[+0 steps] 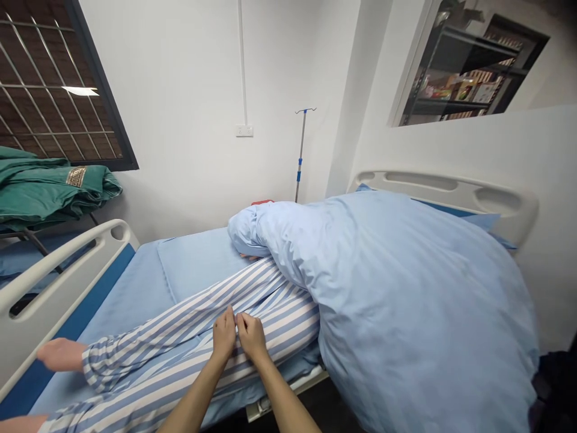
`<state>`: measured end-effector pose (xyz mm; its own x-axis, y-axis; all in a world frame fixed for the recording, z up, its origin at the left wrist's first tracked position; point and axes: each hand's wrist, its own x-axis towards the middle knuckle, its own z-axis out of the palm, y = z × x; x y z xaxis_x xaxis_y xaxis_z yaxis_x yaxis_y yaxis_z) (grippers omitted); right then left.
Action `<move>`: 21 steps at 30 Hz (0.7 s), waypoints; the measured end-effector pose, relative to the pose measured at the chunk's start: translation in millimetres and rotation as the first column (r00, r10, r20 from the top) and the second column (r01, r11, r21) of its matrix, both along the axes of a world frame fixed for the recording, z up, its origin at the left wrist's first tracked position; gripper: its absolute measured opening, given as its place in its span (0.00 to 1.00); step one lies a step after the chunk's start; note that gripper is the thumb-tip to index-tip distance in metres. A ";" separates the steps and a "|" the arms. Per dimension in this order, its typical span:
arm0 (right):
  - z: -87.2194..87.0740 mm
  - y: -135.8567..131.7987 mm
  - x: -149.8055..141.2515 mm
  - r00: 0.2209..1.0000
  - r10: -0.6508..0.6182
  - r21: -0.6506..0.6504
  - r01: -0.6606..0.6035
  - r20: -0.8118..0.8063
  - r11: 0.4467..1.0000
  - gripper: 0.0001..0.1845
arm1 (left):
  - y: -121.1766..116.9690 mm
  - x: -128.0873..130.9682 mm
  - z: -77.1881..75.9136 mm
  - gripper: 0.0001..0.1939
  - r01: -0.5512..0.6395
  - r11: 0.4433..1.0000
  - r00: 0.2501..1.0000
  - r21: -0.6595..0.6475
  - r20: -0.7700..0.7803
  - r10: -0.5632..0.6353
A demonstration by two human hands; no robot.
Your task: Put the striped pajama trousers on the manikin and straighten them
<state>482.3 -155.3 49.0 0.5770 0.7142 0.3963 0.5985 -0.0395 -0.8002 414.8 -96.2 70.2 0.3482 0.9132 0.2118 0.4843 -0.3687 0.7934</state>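
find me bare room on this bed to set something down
On the far side, bare sheet lies between the footboard, striped trousers and quilt. Crowded: the quilt-covered head end, and around the left hand and right hand.

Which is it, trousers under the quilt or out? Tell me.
Mostly out: the trousers show from the ankles up to the edge of the quilt; anything beneath is hidden.

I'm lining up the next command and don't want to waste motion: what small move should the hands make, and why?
Probably uncurl the right hand and reach for the edge of the quilt. Both it and the left hand are curled above the striped trousers, apart from the quilt, which leaves the lower legs uncovered.
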 end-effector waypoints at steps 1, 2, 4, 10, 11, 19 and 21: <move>-0.2 -0.1 0.6 1.000 0.005 0.015 -0.005 -0.022 1.000 0.23 | -1.8 5.1 7.1 0.24 0.006 0.999 0.995 -0.052 0.096 -0.001; -0.5 -0.1 1.2 0.999 0.008 0.030 -0.007 -0.042 1.000 0.23 | -3.7 9.7 12.4 0.24 0.025 0.994 0.981 -0.108 0.193 -0.004; -1.4 -0.1 2.4 0.997 0.011 0.058 -0.006 -0.077 0.998 0.23 | -7.4 15.9 16.0 0.24 0.059 0.981 0.942 -0.184 0.336 0.006; -5.7 1.3 2.8 0.992 0.003 0.085 0.008 -0.125 0.996 0.20 | -11.7 11.7 -23.6 0.23 -0.062 0.988 0.980 -0.138 0.180 0.086; -6.6 1.8 2.5 0.992 0.001 0.083 0.009 -0.127 0.996 0.20 | -11.3 10.5 -31.3 0.22 -0.045 0.994 0.989 -0.102 0.135 0.059; -11.5 5.8 0.4 0.991 0.000 0.087 0.012 -0.133 0.996 0.19 | -5.8 10.9 -59.5 0.15 -0.011 0.987 0.987 0.159 -0.155 0.036; -8.0 5.9 1.0 0.994 0.006 0.061 0.001 -0.109 0.998 0.20 | -5.8 10.5 -60.5 0.16 0.008 0.983 0.971 0.184 -0.235 0.036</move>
